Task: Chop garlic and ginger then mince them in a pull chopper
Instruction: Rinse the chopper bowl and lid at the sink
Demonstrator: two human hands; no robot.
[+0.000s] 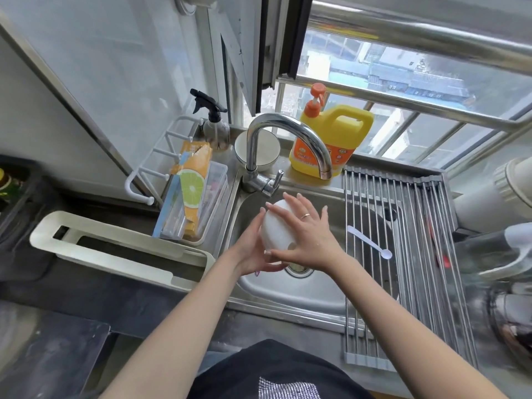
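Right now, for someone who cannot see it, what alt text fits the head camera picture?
Two bare hands, left hand and right hand, hold a white bowl upside down over a steel sink, below a curved tap. A yellow detergent jug stands by the window; a white spoon lies on a roll-up drying rack.

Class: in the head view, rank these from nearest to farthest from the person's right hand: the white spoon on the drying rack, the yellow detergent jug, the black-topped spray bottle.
From the right hand:
1. White spoon, just right of it on the drying rack.
2. Yellow detergent jug, behind the sink by the window.
3. Spray bottle, back left corner.
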